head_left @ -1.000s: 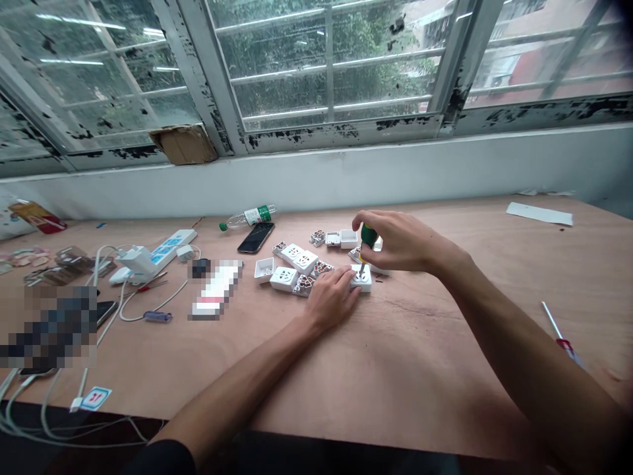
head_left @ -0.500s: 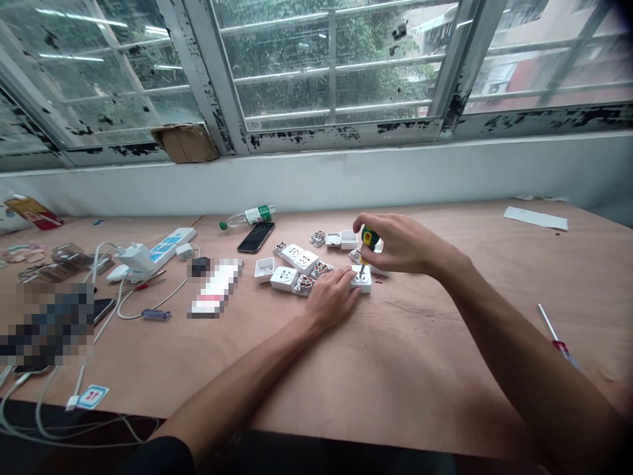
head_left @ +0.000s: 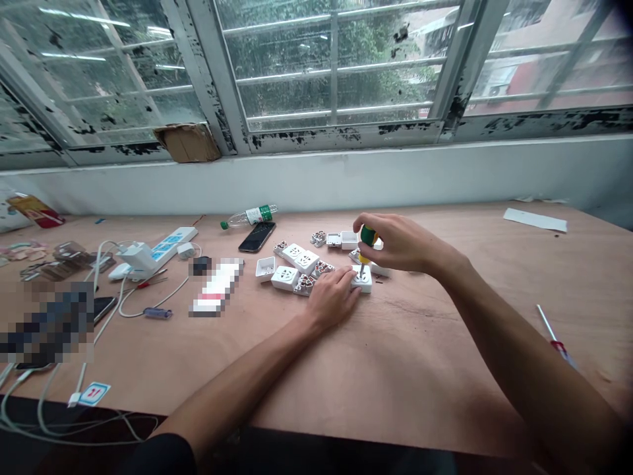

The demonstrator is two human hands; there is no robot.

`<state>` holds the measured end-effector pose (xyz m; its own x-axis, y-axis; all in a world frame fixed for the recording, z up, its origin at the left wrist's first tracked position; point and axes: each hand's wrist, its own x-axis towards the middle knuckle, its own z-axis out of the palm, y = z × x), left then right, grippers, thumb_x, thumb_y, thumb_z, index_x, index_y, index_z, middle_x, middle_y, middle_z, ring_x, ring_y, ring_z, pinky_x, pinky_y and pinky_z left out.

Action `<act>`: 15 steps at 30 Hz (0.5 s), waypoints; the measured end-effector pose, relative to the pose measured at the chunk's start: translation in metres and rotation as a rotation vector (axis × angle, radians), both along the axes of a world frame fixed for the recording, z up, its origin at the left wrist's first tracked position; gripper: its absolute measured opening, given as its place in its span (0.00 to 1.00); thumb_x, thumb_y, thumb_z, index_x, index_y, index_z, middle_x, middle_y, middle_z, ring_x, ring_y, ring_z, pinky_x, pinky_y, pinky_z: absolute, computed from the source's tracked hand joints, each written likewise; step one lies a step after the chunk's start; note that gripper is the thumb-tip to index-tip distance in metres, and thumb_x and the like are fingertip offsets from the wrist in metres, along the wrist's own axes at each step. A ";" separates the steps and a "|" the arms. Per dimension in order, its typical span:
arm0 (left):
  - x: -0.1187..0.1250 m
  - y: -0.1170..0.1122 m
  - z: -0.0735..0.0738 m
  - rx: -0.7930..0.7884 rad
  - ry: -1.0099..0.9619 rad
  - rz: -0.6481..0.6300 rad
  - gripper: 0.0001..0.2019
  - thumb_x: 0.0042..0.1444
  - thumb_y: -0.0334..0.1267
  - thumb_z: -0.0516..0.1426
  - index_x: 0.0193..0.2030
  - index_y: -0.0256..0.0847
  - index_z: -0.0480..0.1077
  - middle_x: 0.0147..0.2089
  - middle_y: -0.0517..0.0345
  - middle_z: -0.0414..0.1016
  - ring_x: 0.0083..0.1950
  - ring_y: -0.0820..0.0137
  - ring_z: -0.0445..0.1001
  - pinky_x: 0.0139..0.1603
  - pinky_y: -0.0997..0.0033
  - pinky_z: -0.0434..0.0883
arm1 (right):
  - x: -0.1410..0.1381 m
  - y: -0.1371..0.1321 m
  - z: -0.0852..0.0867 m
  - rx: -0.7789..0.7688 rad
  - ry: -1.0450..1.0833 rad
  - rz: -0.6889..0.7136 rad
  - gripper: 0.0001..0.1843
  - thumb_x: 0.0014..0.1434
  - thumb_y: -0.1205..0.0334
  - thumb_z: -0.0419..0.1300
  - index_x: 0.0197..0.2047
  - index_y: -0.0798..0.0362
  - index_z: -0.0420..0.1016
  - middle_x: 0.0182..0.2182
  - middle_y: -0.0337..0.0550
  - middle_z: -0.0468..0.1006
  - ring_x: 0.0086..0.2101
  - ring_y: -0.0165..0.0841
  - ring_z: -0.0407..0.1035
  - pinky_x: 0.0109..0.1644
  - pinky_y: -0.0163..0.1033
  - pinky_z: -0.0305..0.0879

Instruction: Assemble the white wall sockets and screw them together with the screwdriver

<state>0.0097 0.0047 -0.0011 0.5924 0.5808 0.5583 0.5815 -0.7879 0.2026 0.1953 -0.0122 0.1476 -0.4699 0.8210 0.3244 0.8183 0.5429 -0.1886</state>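
A white wall socket (head_left: 363,280) lies on the wooden table (head_left: 395,356). My left hand (head_left: 332,298) rests on its left side and pins it down, fingers curled over it. My right hand (head_left: 401,241) is closed round the green and yellow handle of a small screwdriver (head_left: 366,241), which stands upright with its tip on the socket. More white sockets (head_left: 297,260) and opened socket parts lie just to the left and behind.
A black phone (head_left: 256,236), a plastic bottle (head_left: 248,217), a white power strip (head_left: 161,248) with cables and a purple tool (head_left: 157,313) lie to the left. A red-handled screwdriver (head_left: 556,340) lies at the right. The window wall runs behind.
My right hand has turned the screwdriver handle slightly in place. My left hand and the socket have stayed where they were.
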 end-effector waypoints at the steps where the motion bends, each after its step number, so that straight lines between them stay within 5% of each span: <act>1: 0.000 0.000 0.000 -0.002 0.002 -0.001 0.14 0.63 0.38 0.56 0.55 0.39 0.66 0.59 0.46 0.73 0.57 0.58 0.74 0.57 0.51 0.73 | 0.000 0.000 0.000 0.003 -0.006 -0.015 0.12 0.60 0.57 0.55 0.46 0.50 0.68 0.36 0.45 0.78 0.32 0.36 0.68 0.32 0.39 0.56; 9: 0.000 -0.001 0.001 0.000 0.008 0.001 0.15 0.63 0.38 0.56 0.55 0.38 0.66 0.59 0.46 0.73 0.57 0.58 0.74 0.57 0.52 0.73 | 0.001 -0.002 0.003 -0.022 0.008 0.058 0.15 0.56 0.59 0.57 0.47 0.51 0.68 0.42 0.47 0.77 0.36 0.37 0.69 0.36 0.40 0.59; 15: 0.000 -0.001 0.000 -0.003 0.017 0.000 0.15 0.63 0.38 0.55 0.55 0.39 0.65 0.60 0.45 0.72 0.57 0.58 0.74 0.56 0.51 0.74 | 0.001 -0.002 0.003 -0.032 -0.010 0.005 0.14 0.59 0.57 0.55 0.47 0.51 0.69 0.36 0.45 0.78 0.33 0.37 0.68 0.33 0.40 0.57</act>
<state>0.0093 0.0040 -0.0012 0.6016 0.5828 0.5462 0.5853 -0.7870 0.1950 0.1963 -0.0147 0.1506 -0.4770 0.8285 0.2932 0.8174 0.5408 -0.1983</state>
